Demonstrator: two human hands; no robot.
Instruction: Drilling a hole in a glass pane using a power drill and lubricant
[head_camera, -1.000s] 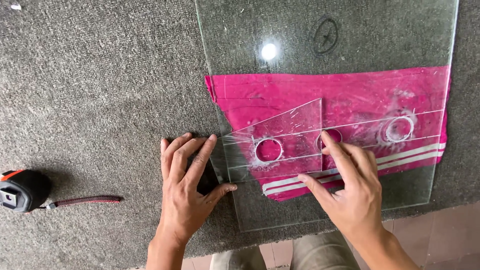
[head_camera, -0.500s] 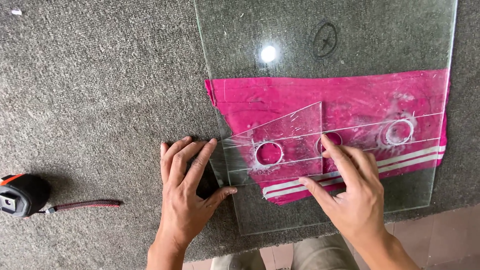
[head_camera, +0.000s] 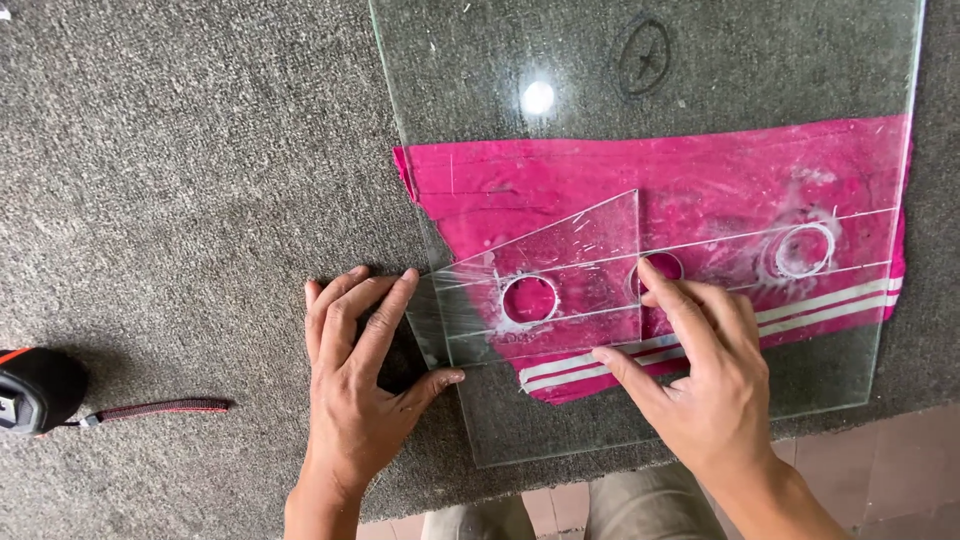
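Glass sheet (head_camera: 700, 60) on pink cloth (head_camera: 720, 180) | left hand (head_camera: 360, 380) flat, open | right hand (head_camera: 710, 380) open, fingertips on glass strip (head_camera: 560, 270)

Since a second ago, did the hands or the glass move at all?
Hardly anything changed. The left hand still lies flat on the grey carpet at the edge of the big glass sheet. The right hand still presses its fingers on the small glass piece with holes over the pink cloth. Nothing was picked up or let go. The tape measure stayed put.
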